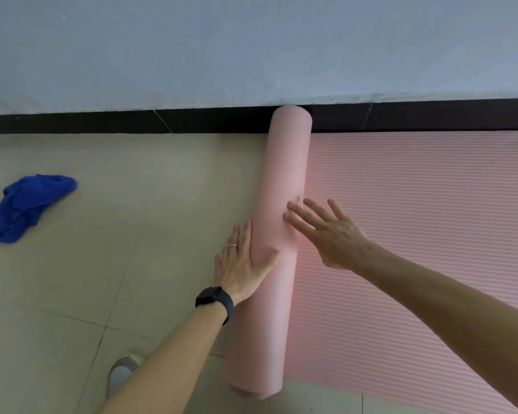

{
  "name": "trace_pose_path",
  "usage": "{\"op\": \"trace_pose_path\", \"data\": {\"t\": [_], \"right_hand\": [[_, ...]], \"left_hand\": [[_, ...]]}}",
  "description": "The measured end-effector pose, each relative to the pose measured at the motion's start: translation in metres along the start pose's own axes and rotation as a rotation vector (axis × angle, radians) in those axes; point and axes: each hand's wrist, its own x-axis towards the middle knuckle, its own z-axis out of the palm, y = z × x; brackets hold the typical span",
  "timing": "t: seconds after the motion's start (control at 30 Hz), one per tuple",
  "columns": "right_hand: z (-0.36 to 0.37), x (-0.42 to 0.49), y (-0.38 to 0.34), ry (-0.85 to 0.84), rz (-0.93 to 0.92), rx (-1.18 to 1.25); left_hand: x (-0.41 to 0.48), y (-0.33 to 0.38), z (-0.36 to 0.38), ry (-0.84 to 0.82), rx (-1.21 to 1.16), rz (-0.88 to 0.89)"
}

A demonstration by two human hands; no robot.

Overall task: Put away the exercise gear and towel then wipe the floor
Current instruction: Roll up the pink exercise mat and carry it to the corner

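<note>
One pink yoga mat, partly rolled, lies on the tiled floor. The roll's long axis runs from near the person to the black baseboard, its far end touching it; the flat ribbed part spreads right. Two hands: left hand lies flat with straight fingers against the roll's left side, grasping nothing. Right hand is spread, fingertips touching the roll's right side, also released. One crumpled blue towel lies far left, well apart. One black watch, one shoe.
</note>
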Motion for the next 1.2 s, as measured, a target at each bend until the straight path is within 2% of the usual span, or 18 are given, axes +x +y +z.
{"op": "trace_pose_path", "data": {"t": [0.07,0.17,0.27,0.37,0.47,0.53,0.6,0.67,0.73,0.83,0.87,0.93,1.07,1.13,1.2], "right_hand": [[-0.004,-0.009,0.004,0.054,0.044,0.062],[-0.008,-0.029,0.014,0.138,0.074,0.092],[-0.004,-0.051,0.024,0.147,0.068,0.030],[0.008,-0.072,0.033,0.117,0.100,-0.027],[0.027,-0.099,0.042,0.101,0.233,0.028],[0.039,-0.115,0.046,0.088,0.316,0.088],[0.045,-0.127,0.048,0.071,0.374,0.146],[0.045,-0.137,0.052,0.058,0.451,0.214],[0.045,-0.151,0.052,0.073,0.571,0.346],[0.050,-0.181,0.035,0.323,0.730,0.608],[0.052,-0.192,0.025,0.403,0.739,0.649],[0.053,-0.208,0.004,0.454,0.698,0.684],[0.061,-0.218,-0.030,0.390,0.552,0.673],[0.071,-0.222,-0.033,0.355,0.552,0.632],[0.079,-0.234,-0.024,0.319,0.587,0.629]], "left_hand": [[-0.010,0.025,0.022,0.012,-0.162,-0.016],[-0.024,0.070,0.051,0.110,0.014,0.017],[-0.045,0.115,0.065,0.062,0.075,0.042],[-0.058,0.138,0.061,-0.045,-0.166,0.088],[-0.054,0.142,0.041,-0.002,-0.375,0.263],[-0.040,0.138,0.036,0.084,-0.291,0.387],[-0.024,0.131,0.042,0.100,-0.100,0.401],[-0.017,0.130,0.054,-0.053,-0.018,0.315],[-0.016,0.138,0.069,-0.144,-0.050,0.283],[-0.021,0.164,0.087,-0.095,-0.110,0.287],[-0.023,0.175,0.091,-0.086,-0.112,0.277],[-0.029,0.195,0.098,-0.106,-0.103,0.255],[-0.036,0.237,0.101,-0.260,-0.202,0.240],[-0.037,0.251,0.097,-0.335,-0.284,0.287],[-0.037,0.252,0.089,-0.305,-0.330,0.393]]}}
